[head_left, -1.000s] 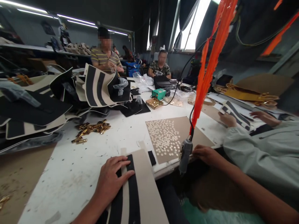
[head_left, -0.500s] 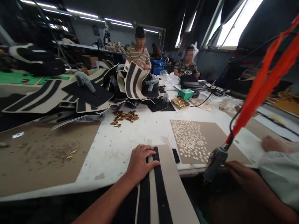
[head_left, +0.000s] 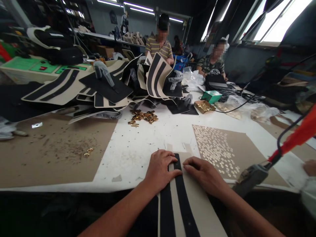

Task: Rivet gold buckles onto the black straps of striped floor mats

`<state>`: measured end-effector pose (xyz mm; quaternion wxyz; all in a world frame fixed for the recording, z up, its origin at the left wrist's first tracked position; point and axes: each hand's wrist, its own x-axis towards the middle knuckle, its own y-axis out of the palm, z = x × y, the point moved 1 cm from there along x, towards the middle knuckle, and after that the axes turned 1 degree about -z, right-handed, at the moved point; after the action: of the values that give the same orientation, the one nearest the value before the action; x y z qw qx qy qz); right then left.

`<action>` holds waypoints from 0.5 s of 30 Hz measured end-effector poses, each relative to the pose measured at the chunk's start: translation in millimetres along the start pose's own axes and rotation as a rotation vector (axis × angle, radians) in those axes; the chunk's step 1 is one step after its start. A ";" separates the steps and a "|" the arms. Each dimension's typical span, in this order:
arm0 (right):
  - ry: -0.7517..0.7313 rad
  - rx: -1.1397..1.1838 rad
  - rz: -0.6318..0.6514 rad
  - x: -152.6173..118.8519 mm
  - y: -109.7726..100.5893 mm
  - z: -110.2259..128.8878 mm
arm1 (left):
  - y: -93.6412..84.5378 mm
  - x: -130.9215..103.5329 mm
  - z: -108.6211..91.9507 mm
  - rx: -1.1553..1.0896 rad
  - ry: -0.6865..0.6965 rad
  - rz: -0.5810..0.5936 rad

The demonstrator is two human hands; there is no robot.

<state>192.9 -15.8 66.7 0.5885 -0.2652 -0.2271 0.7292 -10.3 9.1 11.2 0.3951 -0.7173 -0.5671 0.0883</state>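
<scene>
My left hand [head_left: 161, 169] grips the top end of a beige panel with black stripes [head_left: 181, 194], its thumb and fingertips at a black stripe. The panel runs from the table edge down toward me. Just right of that stripe, my right hand [head_left: 206, 174] is over the panel with thumb and fingertips drawn together; anything between them is too small to make out. Small gold rings [head_left: 217, 149] are spread on a brown sheet [head_left: 254, 161] to the right. A grey tool [head_left: 253, 177] hangs beside my right forearm.
Striped panels [head_left: 158, 75] are piled at the back left. Gold metal pieces [head_left: 144, 117] lie before them on the white table [head_left: 133, 144]. A green box [head_left: 211, 96] stands behind a small open carton [head_left: 204, 107]. Two people sit across; another person's hand [head_left: 309, 167] is at far right.
My right hand has moved left from beside the grey tool to the striped panel. My left hand keeps its hold on the panel. The view has shifted left.
</scene>
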 end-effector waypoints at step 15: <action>0.131 -0.151 0.056 38.2 23.4 0.4 | -0.1 -1.8 3.4 -0.070 -0.011 0.005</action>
<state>169.1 16.8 47.4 0.5597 -0.3623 -0.2351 0.7072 -13.0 9.1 8.4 0.3663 -0.7317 -0.5701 0.0736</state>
